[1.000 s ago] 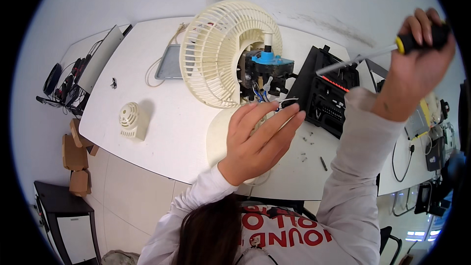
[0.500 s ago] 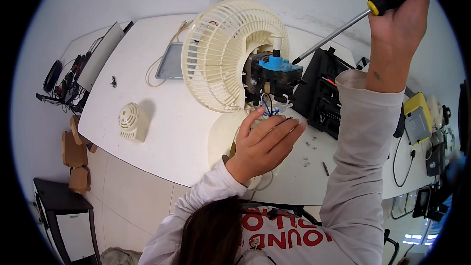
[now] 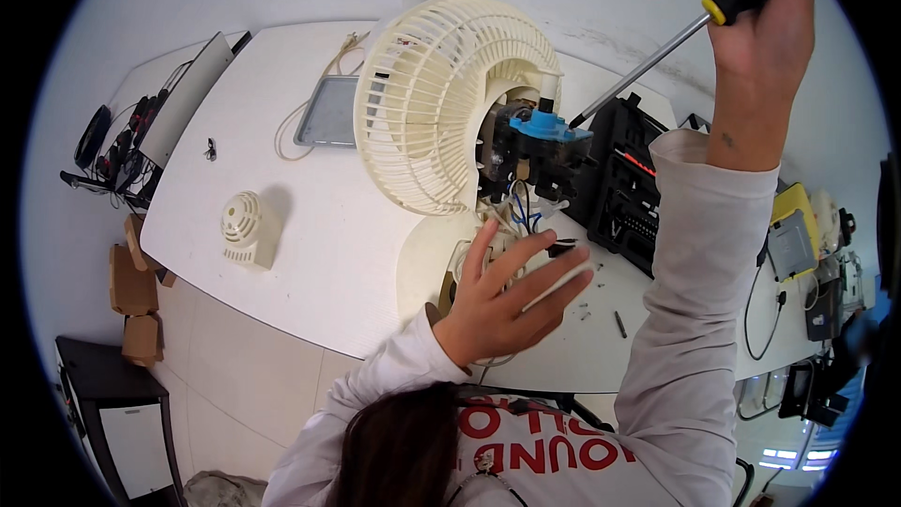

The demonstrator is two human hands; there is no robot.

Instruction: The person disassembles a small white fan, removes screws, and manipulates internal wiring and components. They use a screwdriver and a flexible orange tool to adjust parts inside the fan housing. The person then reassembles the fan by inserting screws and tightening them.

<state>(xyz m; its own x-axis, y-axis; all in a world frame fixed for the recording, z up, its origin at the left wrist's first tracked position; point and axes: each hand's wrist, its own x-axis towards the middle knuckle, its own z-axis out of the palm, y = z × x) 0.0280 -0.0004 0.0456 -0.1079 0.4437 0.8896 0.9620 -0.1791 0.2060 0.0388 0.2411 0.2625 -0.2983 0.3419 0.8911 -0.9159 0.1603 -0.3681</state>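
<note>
An electric fan with a cream slatted cage (image 3: 413, 113) stands on the table, its rear cover off. The blue gearbox (image 3: 547, 127) and dark motor (image 3: 497, 152) are exposed, with loose wires (image 3: 521, 211) hanging below. My right hand (image 3: 768, 38), raised at the upper right, is closed round the black and yellow handle of a long screwdriver (image 3: 652, 61). The tip meets or nearly meets the right side of the blue gearbox. My left hand (image 3: 511, 300) is below the wires, fingers spread, seemingly holding nothing; whether it touches the fan base is hidden.
A cream vented motor cover (image 3: 250, 230) and a grey tray (image 3: 328, 111) lie to the left on the white table (image 3: 319, 291). Right of the fan are an open black tool case (image 3: 624, 183), several small screws (image 3: 586, 308) and a dark thin rod (image 3: 620, 324).
The fan head has shifted slightly right, and the screwdriver tip stays by its gearbox. My left hand has moved a little down and its fingers have spread.
</note>
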